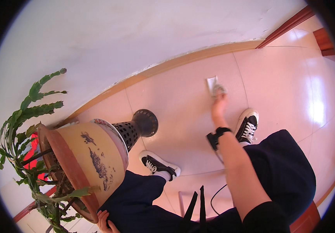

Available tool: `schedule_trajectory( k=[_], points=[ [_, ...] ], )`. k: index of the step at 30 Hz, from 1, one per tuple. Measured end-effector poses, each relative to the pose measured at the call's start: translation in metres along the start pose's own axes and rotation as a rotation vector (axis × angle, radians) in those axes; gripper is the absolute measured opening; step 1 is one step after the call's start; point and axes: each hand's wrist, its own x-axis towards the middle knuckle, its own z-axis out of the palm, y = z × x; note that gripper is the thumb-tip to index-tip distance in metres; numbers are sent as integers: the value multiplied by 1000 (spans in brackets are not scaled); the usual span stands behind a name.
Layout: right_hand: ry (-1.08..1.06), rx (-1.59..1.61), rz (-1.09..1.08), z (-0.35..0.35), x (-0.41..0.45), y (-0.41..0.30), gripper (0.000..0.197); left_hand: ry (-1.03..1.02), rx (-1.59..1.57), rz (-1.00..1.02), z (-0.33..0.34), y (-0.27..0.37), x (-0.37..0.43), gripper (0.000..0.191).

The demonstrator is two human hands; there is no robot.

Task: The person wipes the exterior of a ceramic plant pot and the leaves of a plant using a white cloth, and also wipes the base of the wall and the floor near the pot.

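Note:
Reaching out over the pink tiled floor [182, 116], my right hand [220, 97] is closed on a crumpled whitish cloth or wipe [212, 84], whose flat end sticks out past the fingers. The hand is blurred, and whether the cloth touches the floor is hard to tell. A black wrist device [213, 140] is strapped on that arm. My left hand [106, 222] rests at the bottom left by my dark-clothed knee, close to the rim of a large clay plant pot [77, 163]; its fingers are bent and partly cut off by the picture's edge, and what lies under them is hidden.
A cactus-like plant [34, 90] grows from the pot, which sits on a black latticed stand [126, 134]. A white wall with a tan baseboard [167, 65] runs behind. My shoes stand on the floor. A red-brown door frame [287, 26] is at the upper right.

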Motion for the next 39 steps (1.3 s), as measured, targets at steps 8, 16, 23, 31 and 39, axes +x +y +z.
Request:
schedule_trajectory(
  k=[8,16,23,31,39],
  points=[
    [-813,-647,147,64,-184,54,27,38,-75,7,0,-5,-3,27],
    [-619,-716,-201,4,-212,4,40,115,-67,-65,-3,7,-21,21],
    [-612,-737,-271,-16,-221,-72,36,222,5,24,8,-16,-37,16],
    [-564,-662,-485,0,-209,-204,34,310,-140,106,3,-10,-45,12],
    [-603,-397,-306,-36,-213,-319,36,128,214,328,3,3,-48,23]
  ],
)
